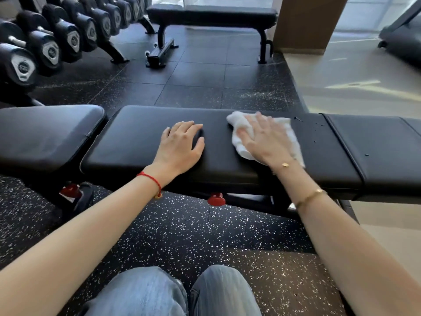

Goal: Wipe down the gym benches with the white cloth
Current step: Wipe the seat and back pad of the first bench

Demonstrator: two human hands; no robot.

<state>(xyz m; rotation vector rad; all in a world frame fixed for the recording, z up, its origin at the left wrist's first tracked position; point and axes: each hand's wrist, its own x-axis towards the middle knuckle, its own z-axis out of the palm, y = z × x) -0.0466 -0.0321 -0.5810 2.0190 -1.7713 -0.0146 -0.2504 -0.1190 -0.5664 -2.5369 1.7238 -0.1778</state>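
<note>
We count 3 black padded gym benches — the long black vinyl bench serving as our tabletop, 1 black padded bench just beside its left end, and 1 flat black bench well apart across the dark rubber floor — plus 1 rack of black dumbbells at upper left and 1 crumpled white cloth. Our left hand rests palm-down on the pad, fingers relaxed and slightly spread, holding nothing. Our right hand lies flat on the cloth, fingers straight and apart, pressing it onto the pad right of centre.
</note>
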